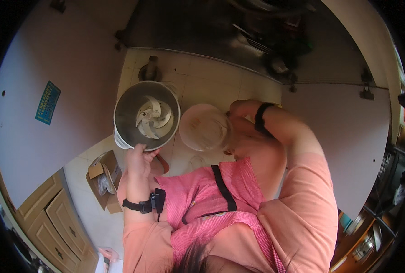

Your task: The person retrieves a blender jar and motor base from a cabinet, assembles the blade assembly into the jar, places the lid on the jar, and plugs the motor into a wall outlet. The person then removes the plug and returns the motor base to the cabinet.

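Note:
At the left of centre, a round metal pot point(123, 113) with a light outer side is tilted so its dark grey inside shows. Several pale, curved blade-shaped pieces point(155, 119) lie on a round disc in its bottom. My left hand point(141, 160) grips the pot's near rim, with the thumb over the edge and the fingers partly hidden. Beside the pot is a translucent, round plastic container point(204, 126), somewhat blurred. My right hand point(242, 110) holds its right edge; most of those fingers are hidden.
Pale cabinet doors point(56, 95) stand open on both sides, and a dark cooktop or counter point(184, 32) lies ahead. An upright pipe point(152, 66) rises from the tiled floor behind the pot. An open cardboard box point(103, 182) sits at the left.

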`<state>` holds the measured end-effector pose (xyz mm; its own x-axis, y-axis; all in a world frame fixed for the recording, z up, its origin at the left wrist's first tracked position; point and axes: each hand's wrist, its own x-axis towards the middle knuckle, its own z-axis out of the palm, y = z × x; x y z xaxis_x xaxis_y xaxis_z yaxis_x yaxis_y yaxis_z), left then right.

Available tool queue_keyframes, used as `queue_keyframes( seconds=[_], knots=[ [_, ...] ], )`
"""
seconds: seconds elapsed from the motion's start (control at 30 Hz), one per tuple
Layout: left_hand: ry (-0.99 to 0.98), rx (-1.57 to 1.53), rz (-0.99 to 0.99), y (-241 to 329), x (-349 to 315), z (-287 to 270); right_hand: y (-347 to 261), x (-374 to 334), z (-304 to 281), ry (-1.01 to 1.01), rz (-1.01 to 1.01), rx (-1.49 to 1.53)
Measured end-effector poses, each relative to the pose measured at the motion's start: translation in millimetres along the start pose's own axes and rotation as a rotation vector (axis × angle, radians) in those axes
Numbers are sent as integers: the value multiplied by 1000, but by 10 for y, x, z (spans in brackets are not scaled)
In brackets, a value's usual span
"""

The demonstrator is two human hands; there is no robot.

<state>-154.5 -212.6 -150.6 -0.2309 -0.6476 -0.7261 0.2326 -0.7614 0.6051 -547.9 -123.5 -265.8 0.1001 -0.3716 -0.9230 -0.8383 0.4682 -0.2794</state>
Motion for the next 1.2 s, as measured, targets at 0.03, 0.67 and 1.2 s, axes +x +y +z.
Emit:
queue_keyframes(
  seconds=[0.03,0.67,1.2],
  knots=[
    [10,16,-8,-1,2,8,6,82,71,7,-71,2],
    [36,34,-59,59,-51,112,135,508,280,104,-116,553],
    [101,80,-141,92,-84,267,-125,995,476,388,-290,-263]
  ],
)
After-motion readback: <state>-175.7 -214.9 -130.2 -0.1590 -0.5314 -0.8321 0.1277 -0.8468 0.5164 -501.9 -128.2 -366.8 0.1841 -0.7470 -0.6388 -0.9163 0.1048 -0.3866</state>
